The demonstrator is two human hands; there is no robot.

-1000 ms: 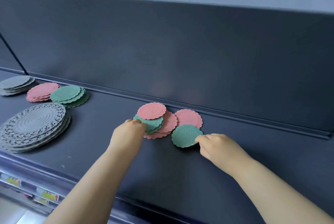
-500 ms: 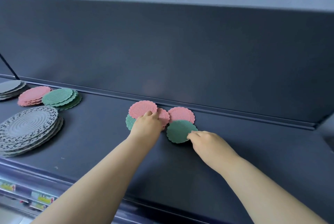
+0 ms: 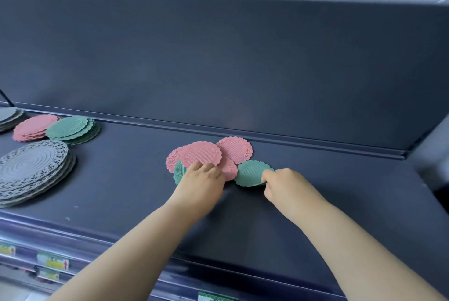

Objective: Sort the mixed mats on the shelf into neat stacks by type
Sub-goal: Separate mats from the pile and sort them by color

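We rest our left hand, fingers relaxed and gripping nothing, on the pink mat that tops the mixed pile. Our right hand pinches the near rim of the green mat, which lies on the shelf between both hands, touching the pile. Well left of the left hand sit the pink stack, green stack and grey lace stack.
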